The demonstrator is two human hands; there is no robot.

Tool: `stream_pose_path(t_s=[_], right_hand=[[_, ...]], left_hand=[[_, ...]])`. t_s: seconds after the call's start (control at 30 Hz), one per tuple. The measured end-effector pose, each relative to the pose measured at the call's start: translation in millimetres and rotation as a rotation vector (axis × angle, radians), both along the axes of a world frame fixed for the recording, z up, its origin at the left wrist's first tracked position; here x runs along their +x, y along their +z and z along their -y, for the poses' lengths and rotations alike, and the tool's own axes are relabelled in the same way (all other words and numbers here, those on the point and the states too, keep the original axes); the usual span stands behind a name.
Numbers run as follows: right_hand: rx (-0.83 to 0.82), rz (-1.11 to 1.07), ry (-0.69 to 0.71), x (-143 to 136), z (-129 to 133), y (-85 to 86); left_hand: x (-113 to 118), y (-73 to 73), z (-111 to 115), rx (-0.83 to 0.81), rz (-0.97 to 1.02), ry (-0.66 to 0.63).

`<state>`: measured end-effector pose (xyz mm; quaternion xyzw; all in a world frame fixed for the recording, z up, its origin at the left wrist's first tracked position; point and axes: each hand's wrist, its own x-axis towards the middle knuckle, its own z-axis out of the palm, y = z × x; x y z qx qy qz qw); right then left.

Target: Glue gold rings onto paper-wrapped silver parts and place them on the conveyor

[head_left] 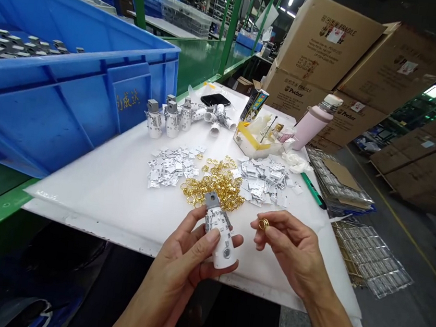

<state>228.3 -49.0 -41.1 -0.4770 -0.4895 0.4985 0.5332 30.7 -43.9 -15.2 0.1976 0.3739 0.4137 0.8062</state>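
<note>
My left hand (192, 250) is wrapped round a white and grey part (219, 237) studded with small silvery pieces, its grey block end tilted up and away. To its right, my right hand (287, 245) pinches gold rings (263, 224) between thumb and fingers, apart from the part; their exact number is unclear. Beyond the hands lies a heap of gold rings (219, 184), with a pile of small white-grey plates (172, 166) on its left and another plate pile (265, 179) on its right. Similar white parts (171, 119) stand upright farther back, and several more lie beside them.
A blue crate (132, 85) borders the white table (113, 183) at left. At the back are a black phone (215, 99), a yellow-edged tray (257, 147) and a pink bottle (312, 124). A green cutter (313, 190) lies at right, near stacked cartons (322, 44).
</note>
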Motion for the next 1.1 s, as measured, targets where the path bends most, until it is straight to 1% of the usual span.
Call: stream_pose_path(t_s=[0.1, 0.23, 0.4, 0.53, 0.6, 0.67, 0.9, 1.0, 1.1], right_hand=[[-0.021, -0.089, -0.004, -5.2, 6.2, -2.6], [0.006, -0.070, -0.007, -6.5, 10.4, -7.9], [0.064, 0.051, -0.042, -9.0, 16.0, -10.0], [0.188, 0.205, -0.066, -12.9, 18.7, -8.9], [0.245, 0.236, -0.076, -13.5, 19.0, -9.9], [0.262, 0.240, -0.095, -13.5, 19.0, -11.4], [0.184, 0.171, -0.106, -14.4, 19.9, -12.2], [0.090, 0.056, -0.104, -14.6, 19.9, -12.0], [-0.035, -0.112, -0.085, -15.5, 17.9, -10.9]], left_hand=[[2.0, 0.2, 0.6, 0.007, -0.018, 0.009], [4.4, -0.3, -0.1, 0.011, -0.045, 0.024], [5.6, -2.2, -0.4, 0.016, -0.040, 0.033], [6.3, -2.9, -1.0, 0.011, -0.037, 0.032], [6.9, -2.9, -1.3, 0.008, -0.036, 0.030], [7.3, -2.7, -1.1, 0.010, -0.034, 0.031], [8.6, -2.1, 0.6, 0.013, -0.043, 0.024], [8.9, -3.0, 0.1, 0.003, -0.060, 0.032], [8.3, -3.8, 0.2, -0.001, -0.050, 0.026]])
